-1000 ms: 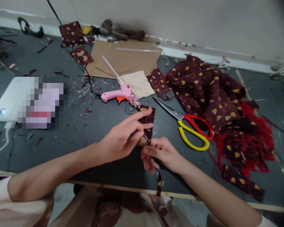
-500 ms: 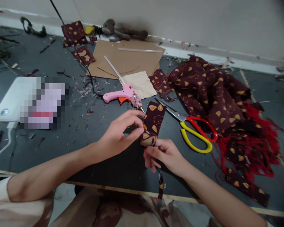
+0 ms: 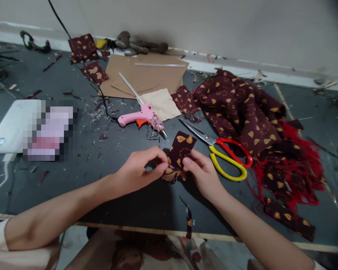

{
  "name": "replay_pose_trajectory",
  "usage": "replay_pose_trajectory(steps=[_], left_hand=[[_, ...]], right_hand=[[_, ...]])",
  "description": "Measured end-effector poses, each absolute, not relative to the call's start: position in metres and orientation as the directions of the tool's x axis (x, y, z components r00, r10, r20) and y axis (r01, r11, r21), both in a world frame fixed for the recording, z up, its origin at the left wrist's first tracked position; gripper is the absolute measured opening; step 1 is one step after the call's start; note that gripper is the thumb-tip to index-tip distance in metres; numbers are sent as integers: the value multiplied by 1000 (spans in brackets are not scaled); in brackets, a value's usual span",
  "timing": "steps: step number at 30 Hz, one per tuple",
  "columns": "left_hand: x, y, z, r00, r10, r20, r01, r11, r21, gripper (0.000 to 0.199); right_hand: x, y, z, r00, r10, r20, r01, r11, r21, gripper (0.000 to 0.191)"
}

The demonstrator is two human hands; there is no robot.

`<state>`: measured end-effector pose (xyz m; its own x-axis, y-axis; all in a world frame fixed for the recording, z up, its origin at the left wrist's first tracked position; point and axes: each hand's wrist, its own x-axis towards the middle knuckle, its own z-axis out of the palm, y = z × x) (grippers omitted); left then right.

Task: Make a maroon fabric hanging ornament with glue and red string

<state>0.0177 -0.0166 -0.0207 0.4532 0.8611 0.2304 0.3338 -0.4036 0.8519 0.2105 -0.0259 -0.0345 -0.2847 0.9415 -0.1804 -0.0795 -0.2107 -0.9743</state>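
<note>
Between my hands is a strip of dark maroon fabric point(image 3: 181, 149) with yellow-orange drop shapes, its lower end folded over. My left hand point(image 3: 142, 168) pinches the left edge near the fold. On the right edge, my right hand point(image 3: 202, 173) grips the strip between thumb and fingers; some of its fingers are hidden behind the cloth. Just beyond the strip a pink hot glue gun point(image 3: 142, 117) lies on its side, a clear glue stick point(image 3: 129, 87) poking out of its back. Scissors point(image 3: 228, 152) with one red and one yellow handle rest to the right of my right hand.
A crumpled heap of the same fabric point(image 3: 239, 108) with red threads point(image 3: 304, 168) covers the right side. Brown cardboard point(image 3: 121, 73) and a cream cloth piece point(image 3: 165, 103) lie at the back. A white power bank point(image 3: 15, 125) sits at left, beside a blurred-out object. Scraps litter the dark table.
My right hand has moved up from below the strip to its right edge. My left hand has shifted slightly down and left. The whole view has moved a little.
</note>
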Motion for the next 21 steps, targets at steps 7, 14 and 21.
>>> replay_pose_trajectory(steps=[7,14,21], left_hand=[[12,-12,-25,398,757,518,253,-634,731,35],[12,-12,-18,442,570,692,356,-820,448,23],[17,-14,-11,356,595,720,335,-801,496,5]], right_hand=[[212,-31,-28,-309,932,187,334,291,-897,15],[213,-31,-32,-501,762,409,391,622,-679,14],[213,-32,-33,-515,756,405,392,627,-673,19]])
